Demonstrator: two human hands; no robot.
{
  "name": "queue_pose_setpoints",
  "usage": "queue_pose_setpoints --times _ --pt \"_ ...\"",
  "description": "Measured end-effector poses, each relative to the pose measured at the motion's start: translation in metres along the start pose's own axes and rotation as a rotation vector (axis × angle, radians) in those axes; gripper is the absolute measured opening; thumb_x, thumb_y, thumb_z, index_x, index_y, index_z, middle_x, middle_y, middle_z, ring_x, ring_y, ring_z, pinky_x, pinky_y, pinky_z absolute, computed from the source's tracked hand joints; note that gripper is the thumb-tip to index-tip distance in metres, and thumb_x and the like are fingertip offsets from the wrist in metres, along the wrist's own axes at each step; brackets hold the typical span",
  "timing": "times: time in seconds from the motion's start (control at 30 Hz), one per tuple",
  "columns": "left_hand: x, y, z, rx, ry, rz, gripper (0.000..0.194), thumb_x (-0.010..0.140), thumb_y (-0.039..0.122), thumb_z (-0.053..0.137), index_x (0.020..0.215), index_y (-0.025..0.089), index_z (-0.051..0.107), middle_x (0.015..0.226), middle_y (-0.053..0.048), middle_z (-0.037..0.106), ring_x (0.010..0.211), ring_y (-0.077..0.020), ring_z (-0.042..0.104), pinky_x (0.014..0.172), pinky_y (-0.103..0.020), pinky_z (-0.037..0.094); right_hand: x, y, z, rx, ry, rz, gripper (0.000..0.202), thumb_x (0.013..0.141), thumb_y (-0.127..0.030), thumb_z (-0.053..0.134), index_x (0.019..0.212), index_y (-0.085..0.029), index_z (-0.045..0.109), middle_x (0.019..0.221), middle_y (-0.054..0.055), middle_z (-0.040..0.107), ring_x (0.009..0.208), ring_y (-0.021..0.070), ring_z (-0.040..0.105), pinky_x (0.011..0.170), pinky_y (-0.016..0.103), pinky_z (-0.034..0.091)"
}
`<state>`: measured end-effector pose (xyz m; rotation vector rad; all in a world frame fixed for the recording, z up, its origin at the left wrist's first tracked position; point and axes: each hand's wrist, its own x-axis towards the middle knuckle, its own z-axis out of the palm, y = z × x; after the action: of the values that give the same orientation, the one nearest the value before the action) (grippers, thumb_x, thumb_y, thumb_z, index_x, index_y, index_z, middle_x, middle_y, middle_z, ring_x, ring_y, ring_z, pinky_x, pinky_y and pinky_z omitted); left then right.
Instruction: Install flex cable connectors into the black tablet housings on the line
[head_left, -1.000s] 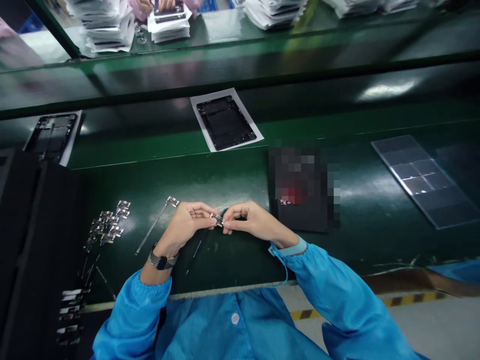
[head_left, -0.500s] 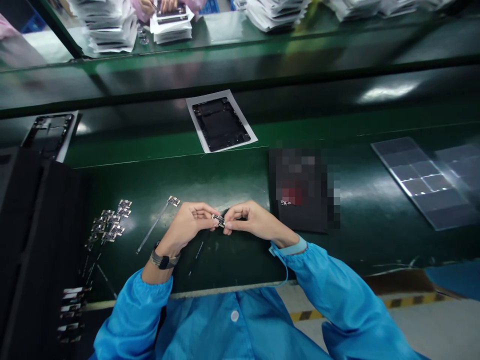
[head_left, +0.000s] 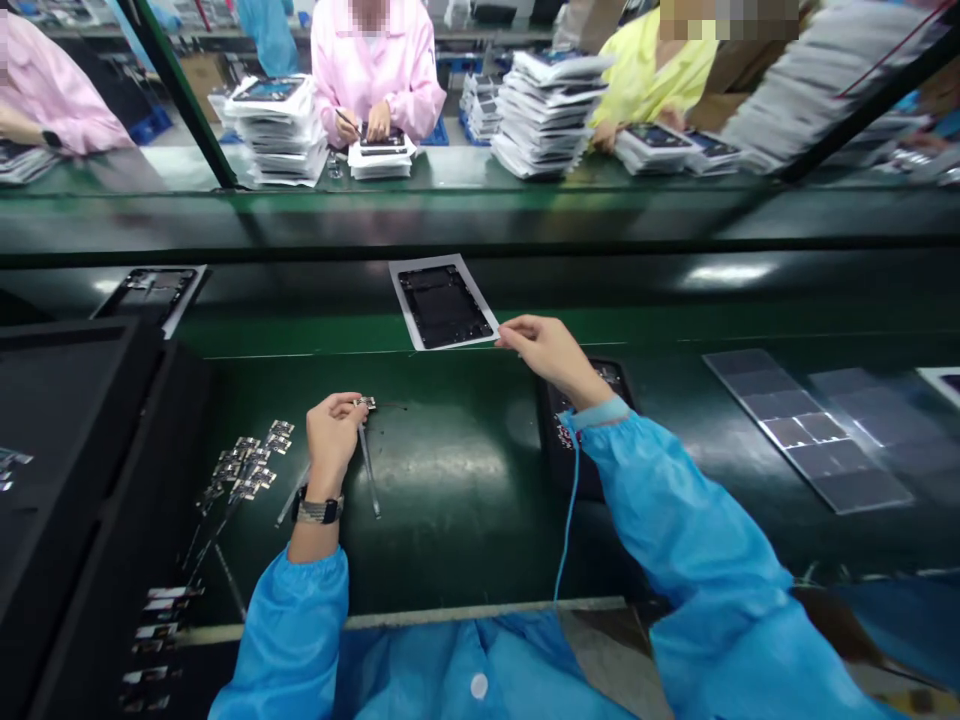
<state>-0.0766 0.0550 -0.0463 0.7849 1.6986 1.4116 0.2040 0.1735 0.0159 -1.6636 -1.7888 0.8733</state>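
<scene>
My left hand [head_left: 331,438] is closed over the green bench, pinching a small circuit board [head_left: 365,403]. A pale ribbon strip [head_left: 369,475] hangs below that board. My right hand [head_left: 551,350] reaches forward, its thumb and fingers pinched at the near right corner of a white paper sheet [head_left: 406,311]. On this sheet lies a black tablet housing [head_left: 446,302]. Left of my left hand, several small circuit boards with strips [head_left: 251,465] lie in a cluster. Another strip is partly hidden behind my left wrist.
A black foam tray [head_left: 90,400] stands at the left. Under my right forearm is a dark case [head_left: 555,465] with small parts. Clear plastic sheets [head_left: 806,430] lie at the right. A second housing [head_left: 150,295] rests far left. Across the bench, people work beside paper stacks [head_left: 551,110].
My hands have parted. The right went forward to the paper sheet's corner; the left moved left with the circuit board. My view has tilted up, showing more of the people opposite.
</scene>
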Motion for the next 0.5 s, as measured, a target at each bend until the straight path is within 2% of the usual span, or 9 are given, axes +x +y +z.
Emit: queue_pose_setpoints --times 0.07,0.2,0.27,0.37,0.5 --pt "0.003 0.000 -0.002 -0.026 0.023 0.019 0.023 0.059 0.023 0.074 0.078 0.013 0.069 0.056 0.001 0.064 0.057 -0.0136 0.062 0.057 -0.023 0.046 0.033 -0.002 0.010 -0.147 0.114 0.171 0.020 0.089 -0.027 0.063 0.102 -0.012 0.068 0.110 0.015 0.072 0.108 0.0252 0.065 0.092 0.031 0.046" --pt "0.004 0.002 -0.002 -0.083 0.038 0.034 0.022 0.059 0.025 0.074 0.077 0.013 0.068 0.055 0.000 0.064 0.055 -0.0137 0.061 0.054 -0.023 0.045 0.076 -0.004 0.036 -0.208 0.182 0.361 0.031 0.084 -0.028 0.073 0.102 -0.003 0.067 0.113 0.027 0.067 0.114 0.0337 0.061 0.093 0.038 0.046" --pt "0.004 0.002 -0.001 -0.105 0.041 0.033 0.021 0.059 0.025 0.074 0.075 0.013 0.068 0.054 0.000 0.063 0.053 -0.0135 0.060 0.052 -0.022 0.044 0.086 -0.005 0.048 -0.198 0.192 0.410 0.036 0.085 -0.032 0.073 0.105 -0.004 0.066 0.114 0.024 0.066 0.111 0.0314 0.063 0.092 0.041 0.049" --pt "0.005 0.003 -0.002 -0.137 0.041 0.027 0.020 0.058 0.023 0.073 0.075 0.013 0.068 0.054 0.000 0.063 0.052 -0.0131 0.060 0.050 -0.022 0.043 0.094 -0.008 0.061 -0.153 0.193 0.421 0.034 0.092 -0.035 0.065 0.117 -0.011 0.062 0.121 0.013 0.063 0.107 0.0246 0.063 0.092 0.045 0.052" --pt "0.006 0.004 -0.004 -0.188 0.033 0.007 0.019 0.058 0.022 0.073 0.074 0.013 0.068 0.055 0.000 0.064 0.053 -0.0130 0.060 0.050 -0.021 0.042 0.100 -0.012 0.068 -0.079 0.157 0.417 0.031 0.095 -0.032 0.061 0.122 -0.017 0.060 0.126 0.010 0.060 0.108 0.0232 0.062 0.091 0.044 0.054"
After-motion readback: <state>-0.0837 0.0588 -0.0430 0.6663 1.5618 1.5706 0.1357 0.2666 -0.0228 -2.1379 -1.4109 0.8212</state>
